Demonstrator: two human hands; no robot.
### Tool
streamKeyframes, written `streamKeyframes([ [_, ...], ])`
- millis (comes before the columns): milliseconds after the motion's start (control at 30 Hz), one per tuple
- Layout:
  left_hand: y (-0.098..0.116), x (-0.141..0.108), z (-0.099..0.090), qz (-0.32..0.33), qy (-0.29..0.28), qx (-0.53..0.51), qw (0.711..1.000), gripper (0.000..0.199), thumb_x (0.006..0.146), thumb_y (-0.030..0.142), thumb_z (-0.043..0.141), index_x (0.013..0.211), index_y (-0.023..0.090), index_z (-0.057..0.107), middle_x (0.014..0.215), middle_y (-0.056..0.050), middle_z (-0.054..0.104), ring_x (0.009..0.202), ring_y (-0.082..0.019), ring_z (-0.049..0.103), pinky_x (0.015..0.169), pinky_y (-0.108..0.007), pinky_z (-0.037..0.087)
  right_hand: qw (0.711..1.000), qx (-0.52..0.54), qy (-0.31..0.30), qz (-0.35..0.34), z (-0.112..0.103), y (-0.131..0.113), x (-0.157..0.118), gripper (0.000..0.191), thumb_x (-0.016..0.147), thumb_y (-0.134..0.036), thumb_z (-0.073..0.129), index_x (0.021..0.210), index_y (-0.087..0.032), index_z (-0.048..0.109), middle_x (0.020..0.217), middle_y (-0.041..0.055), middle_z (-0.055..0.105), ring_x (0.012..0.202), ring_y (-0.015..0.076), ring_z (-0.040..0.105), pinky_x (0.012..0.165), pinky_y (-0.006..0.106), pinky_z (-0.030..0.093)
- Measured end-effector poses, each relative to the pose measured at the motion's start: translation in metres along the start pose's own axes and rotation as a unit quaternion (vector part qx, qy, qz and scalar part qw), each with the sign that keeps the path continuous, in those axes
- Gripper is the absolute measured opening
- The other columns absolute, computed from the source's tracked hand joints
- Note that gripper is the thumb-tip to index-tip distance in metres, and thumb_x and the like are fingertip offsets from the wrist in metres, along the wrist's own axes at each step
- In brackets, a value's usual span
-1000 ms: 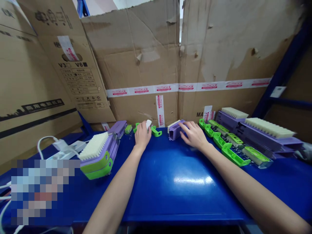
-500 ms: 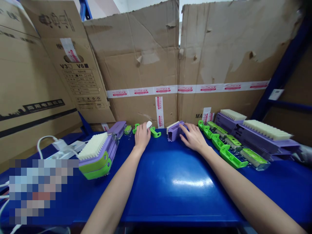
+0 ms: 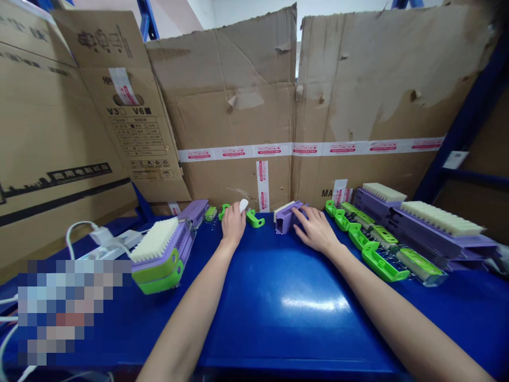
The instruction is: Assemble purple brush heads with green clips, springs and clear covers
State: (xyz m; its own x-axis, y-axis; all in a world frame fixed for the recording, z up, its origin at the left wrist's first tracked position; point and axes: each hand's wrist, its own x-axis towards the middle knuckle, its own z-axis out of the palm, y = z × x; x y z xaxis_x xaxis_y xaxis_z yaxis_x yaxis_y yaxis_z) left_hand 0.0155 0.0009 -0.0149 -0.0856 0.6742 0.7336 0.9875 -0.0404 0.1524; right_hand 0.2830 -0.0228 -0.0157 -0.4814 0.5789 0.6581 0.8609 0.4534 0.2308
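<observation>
My left hand [image 3: 233, 224] is at the back of the blue table, its fingers closed round a small white object [image 3: 243, 205] that shows beside the thumb. Just right of it lies a curved green part [image 3: 255, 219]. My right hand [image 3: 316, 228] has its fingers apart, the fingertips touching the right side of a purple housing [image 3: 285, 220] with white bristles on its far side. To the right, green clips [image 3: 360, 237] and green-topped clear pieces [image 3: 382, 235] lie in slanting rows.
Purple housings with white bristle pads [image 3: 441, 218] line the right side. At left stands a purple and green brush unit [image 3: 159, 260] near a white power strip [image 3: 123, 243] with cables. Cardboard [image 3: 238, 116] walls the back of the blue table [image 3: 286, 329].
The whole view has shifted slightly, with the scene sitting a little lower. Both hands keep almost the same places beside the same parts.
</observation>
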Motion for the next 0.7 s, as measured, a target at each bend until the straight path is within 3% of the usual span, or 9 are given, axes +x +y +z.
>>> streamKeyframes([
  [200,0.002,0.0,-0.003,-0.008,-0.042,0.002,0.999,0.018,0.09,0.025,0.044,0.103,0.017,0.053,0.097,-0.01,0.063,0.093,-0.023,0.058,0.072,-0.029,0.045,1.0,-0.008,-0.008,-0.005,0.0,-0.001,-0.001,0.049,0.091,-0.035,0.038,0.134,-0.012,0.046,0.124,0.0177,0.05,0.105,0.0293,0.045,0.086,0.04,0.036],
  [533,-0.003,0.009,0.003,0.026,-0.038,-0.002,0.999,0.013,0.09,0.029,0.048,0.091,0.019,0.056,0.09,-0.01,0.065,0.09,-0.025,0.056,0.072,-0.031,0.043,1.0,-0.008,-0.005,-0.012,0.001,0.001,0.0,0.049,0.091,-0.034,0.038,0.133,-0.012,0.046,0.124,0.018,0.05,0.105,0.0299,0.045,0.085,0.04,0.036],
  [700,-0.001,0.013,0.002,0.005,-0.08,0.019,0.997,0.017,0.089,0.031,0.048,0.091,0.018,0.059,0.087,-0.011,0.065,0.09,-0.026,0.058,0.071,-0.032,0.042,1.0,-0.008,-0.014,-0.008,-0.001,0.0,-0.001,0.049,0.091,-0.034,0.038,0.134,-0.012,0.046,0.125,0.0176,0.05,0.105,0.0296,0.045,0.086,0.04,0.036],
])
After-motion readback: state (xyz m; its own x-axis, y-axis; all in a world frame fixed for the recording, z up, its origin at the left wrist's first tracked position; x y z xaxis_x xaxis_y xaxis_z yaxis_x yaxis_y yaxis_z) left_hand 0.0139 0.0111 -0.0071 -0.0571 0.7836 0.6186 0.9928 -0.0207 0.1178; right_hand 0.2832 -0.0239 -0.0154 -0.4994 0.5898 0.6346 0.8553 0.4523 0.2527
